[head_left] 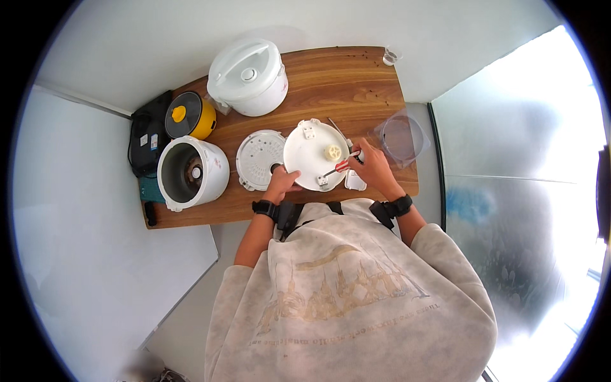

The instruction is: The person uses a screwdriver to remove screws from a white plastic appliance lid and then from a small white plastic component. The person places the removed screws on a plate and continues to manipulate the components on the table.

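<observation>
My left hand (282, 183) grips the near left rim of a round white plastic lid (305, 156), thumb on top and fingers underneath. A cream round knob-like piece (333, 152) stands on the lid's face. My right hand (372, 164) is closed around a screwdriver (342, 166) with a red and white handle. The screwdriver's tip reaches a small white bracket (322, 180) near the lid's close edge; whether it sits in a screw I cannot tell. Just left of the lid lies a round perforated white plate (259, 156). A small white part (355, 181) rests below my right hand.
A white rice cooker (251, 79) stands at the back, an open cooker body (193, 173) at the left, and a yellow pot (194, 116) behind it. A black case (147, 137) sits at the far left. Clear tubs (402, 139) and scattered screws (375, 99) are on the wooden table's right side.
</observation>
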`<state>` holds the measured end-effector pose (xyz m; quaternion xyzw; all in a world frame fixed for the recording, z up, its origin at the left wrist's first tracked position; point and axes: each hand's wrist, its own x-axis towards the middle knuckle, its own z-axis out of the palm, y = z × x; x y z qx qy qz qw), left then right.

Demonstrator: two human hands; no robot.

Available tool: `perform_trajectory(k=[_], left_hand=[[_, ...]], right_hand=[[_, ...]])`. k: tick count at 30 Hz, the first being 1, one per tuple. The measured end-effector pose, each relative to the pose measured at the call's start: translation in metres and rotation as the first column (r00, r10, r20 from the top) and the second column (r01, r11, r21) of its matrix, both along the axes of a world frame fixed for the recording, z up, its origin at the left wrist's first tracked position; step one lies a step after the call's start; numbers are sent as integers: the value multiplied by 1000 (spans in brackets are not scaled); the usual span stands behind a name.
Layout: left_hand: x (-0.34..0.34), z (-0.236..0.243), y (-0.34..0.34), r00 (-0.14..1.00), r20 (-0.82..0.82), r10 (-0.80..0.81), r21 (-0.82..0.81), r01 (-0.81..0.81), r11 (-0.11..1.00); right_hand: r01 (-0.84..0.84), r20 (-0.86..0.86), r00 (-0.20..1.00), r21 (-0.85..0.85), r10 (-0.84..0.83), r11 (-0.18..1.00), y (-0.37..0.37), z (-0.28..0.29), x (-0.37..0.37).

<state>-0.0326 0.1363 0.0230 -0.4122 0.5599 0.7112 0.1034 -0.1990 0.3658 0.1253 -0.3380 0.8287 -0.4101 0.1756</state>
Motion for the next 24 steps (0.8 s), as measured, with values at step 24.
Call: perform_trajectory(k=[24], left_hand=[[-2, 3, 7, 1000, -21, 9, -6, -9, 1000]], right_hand=[[3, -98, 995, -27, -5, 1000, 5, 6, 7]])
